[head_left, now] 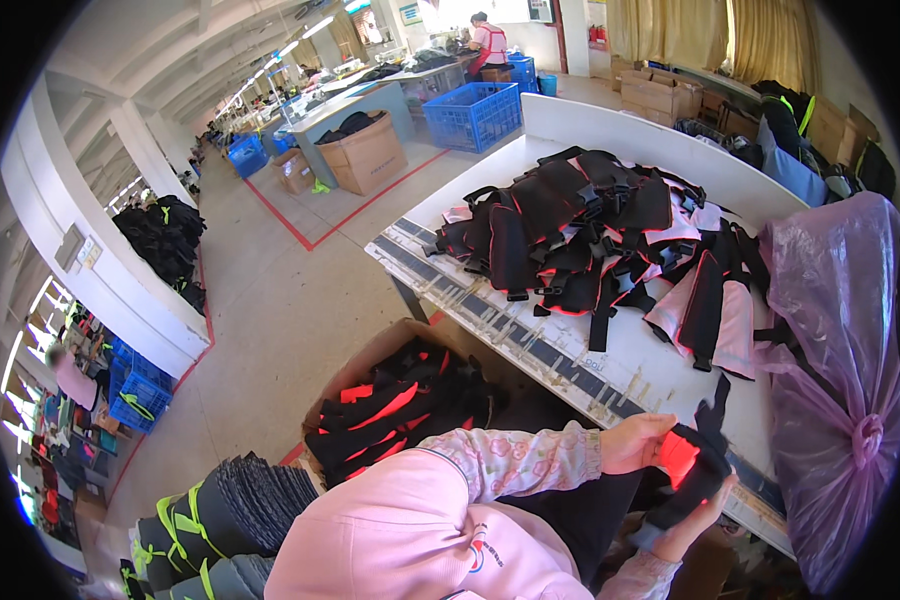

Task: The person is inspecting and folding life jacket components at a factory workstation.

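Observation:
Near the front edge of the white table point(450, 285), my left hand point(635, 445) pinches one side of a black padded fabric strap point(710, 470) with a bright red-orange face. My right hand point(692, 522) is closed round its lower end. A thin black tail of webbing rises from the top of the piece. Further back on the table lies a heap of black padded straps point(540, 215) with red edging, plastic buckles and some pale pink faces. Parts of my right fingers are hidden behind the strap.
A cardboard box point(315, 410) of black and red pieces stands left of the table. Bundled dark fabric point(235, 505) tied with green strips is at lower left. A purple plastic bag point(835, 300) hangs along the right. Blue crates point(473, 115) and a person point(490, 45) are farther off.

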Demonstrator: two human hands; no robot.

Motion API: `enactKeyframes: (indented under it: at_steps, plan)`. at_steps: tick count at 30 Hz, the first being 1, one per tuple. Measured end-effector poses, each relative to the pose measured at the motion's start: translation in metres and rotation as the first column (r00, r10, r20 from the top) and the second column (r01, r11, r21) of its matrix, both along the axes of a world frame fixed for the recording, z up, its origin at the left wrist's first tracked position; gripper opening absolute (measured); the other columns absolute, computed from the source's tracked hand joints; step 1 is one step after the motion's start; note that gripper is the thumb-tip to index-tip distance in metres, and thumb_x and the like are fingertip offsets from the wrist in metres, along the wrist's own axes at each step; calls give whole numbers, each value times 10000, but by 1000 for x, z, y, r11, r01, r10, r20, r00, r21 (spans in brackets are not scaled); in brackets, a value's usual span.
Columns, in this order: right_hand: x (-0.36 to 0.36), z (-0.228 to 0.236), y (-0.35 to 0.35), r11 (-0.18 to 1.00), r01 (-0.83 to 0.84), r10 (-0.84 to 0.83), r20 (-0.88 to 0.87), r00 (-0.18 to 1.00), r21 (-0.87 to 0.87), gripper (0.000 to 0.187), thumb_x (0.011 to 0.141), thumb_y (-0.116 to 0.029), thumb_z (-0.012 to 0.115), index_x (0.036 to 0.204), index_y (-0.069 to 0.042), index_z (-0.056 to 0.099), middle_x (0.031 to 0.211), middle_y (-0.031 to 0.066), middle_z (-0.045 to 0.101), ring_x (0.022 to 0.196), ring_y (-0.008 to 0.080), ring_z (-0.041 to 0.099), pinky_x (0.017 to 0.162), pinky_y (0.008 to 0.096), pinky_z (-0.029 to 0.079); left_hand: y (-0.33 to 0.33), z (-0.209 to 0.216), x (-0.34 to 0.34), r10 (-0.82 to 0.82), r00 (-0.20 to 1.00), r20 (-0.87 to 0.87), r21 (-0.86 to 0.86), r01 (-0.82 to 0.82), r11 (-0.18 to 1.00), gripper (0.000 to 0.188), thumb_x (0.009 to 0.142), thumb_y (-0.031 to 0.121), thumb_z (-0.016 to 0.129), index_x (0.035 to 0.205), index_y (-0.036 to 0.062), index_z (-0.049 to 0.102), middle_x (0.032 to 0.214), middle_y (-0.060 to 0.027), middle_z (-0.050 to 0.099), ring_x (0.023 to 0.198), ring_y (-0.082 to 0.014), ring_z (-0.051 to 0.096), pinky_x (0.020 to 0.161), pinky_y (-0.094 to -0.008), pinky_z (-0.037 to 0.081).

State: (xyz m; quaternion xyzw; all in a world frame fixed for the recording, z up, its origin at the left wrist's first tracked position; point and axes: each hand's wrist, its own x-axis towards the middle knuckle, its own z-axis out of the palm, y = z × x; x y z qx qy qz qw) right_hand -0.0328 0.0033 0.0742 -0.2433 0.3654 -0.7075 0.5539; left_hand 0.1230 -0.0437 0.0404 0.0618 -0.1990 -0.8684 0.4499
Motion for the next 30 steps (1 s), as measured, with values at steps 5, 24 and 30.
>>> enactKeyframes:
  at_steps: [5, 24, 30]
  plan:
    - [-2, -6, -4, 991, -115, 127, 214, 969, -68, 333, 980, -354, 390, 1078, -60, 513, 1051, 63, 577, 973, 149, 564, 882, 296, 439, 9, 35, -6, 79, 995, 67, 8, -80, 997, 184, 950, 264, 494, 884, 96, 530, 851, 11, 593, 786, -106, 582, 743, -273, 473]
    - [25, -22, 9, 987, 132, -163, -655, 738, -97, 341, 916, -216, 557, 1145, 30, 501, 997, 99, 586, 844, 176, 557, 751, 304, 455, -31, 22, 2, 844, 393, 366, -929, 202, 309, 174, 864, 177, 590, 943, 23, 604, 866, -132, 608, 882, -283, 571, 783, -379, 441]
    - [17, -22, 13, 997, 31, -71, -845, 530, -64, 418, 820, -170, 677, 1112, 69, 498, 919, 174, 621, 798, 204, 600, 707, 331, 484, -24, 15, -8, 578, 303, 758, -652, 381, 655, 320, 869, 332, 596, 879, 12, 578, 800, -143, 629, 741, -244, 611, 678, -360, 461]
